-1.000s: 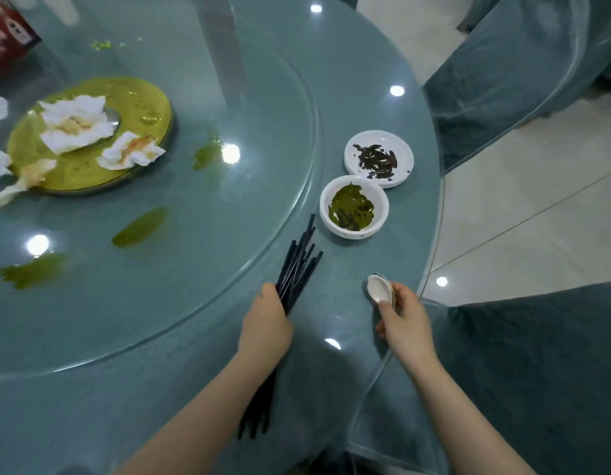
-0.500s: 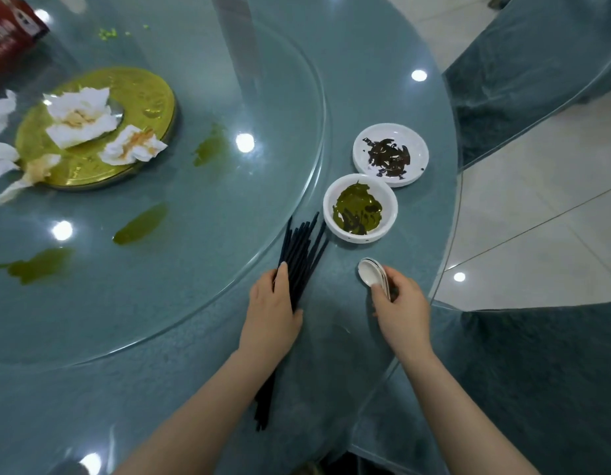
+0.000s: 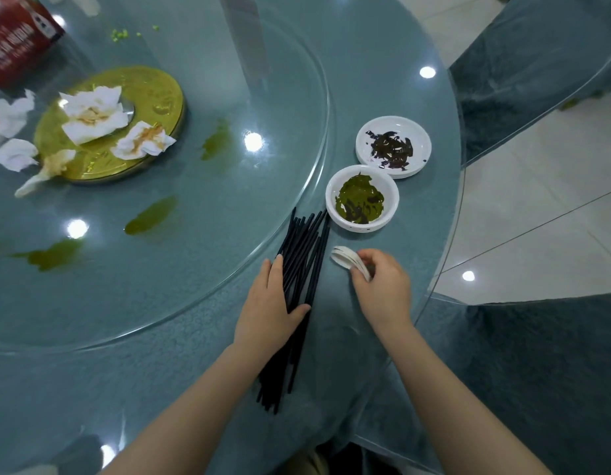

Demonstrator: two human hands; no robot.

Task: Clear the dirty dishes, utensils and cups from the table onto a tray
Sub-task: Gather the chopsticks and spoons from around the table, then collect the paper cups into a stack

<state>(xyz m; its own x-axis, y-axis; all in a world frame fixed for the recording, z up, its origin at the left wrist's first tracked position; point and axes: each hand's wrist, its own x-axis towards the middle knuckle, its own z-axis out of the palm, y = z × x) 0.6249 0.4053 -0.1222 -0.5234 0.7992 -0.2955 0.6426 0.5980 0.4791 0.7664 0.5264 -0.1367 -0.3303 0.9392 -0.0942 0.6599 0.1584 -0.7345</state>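
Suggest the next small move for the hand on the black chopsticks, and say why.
Probably curl the left hand round the black chopsticks and lift them as one bundle. They lie fanned on the table under its fingers and thumb, not yet gathered, and the right hand already holds white spoons. No tray is in view.

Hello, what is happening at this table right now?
A person is clearing a dirty glass table. The left hand rests on a bundle of black chopsticks; the right hand holds white spoons. Two small soiled white dishes sit just beyond. No tray is in view.
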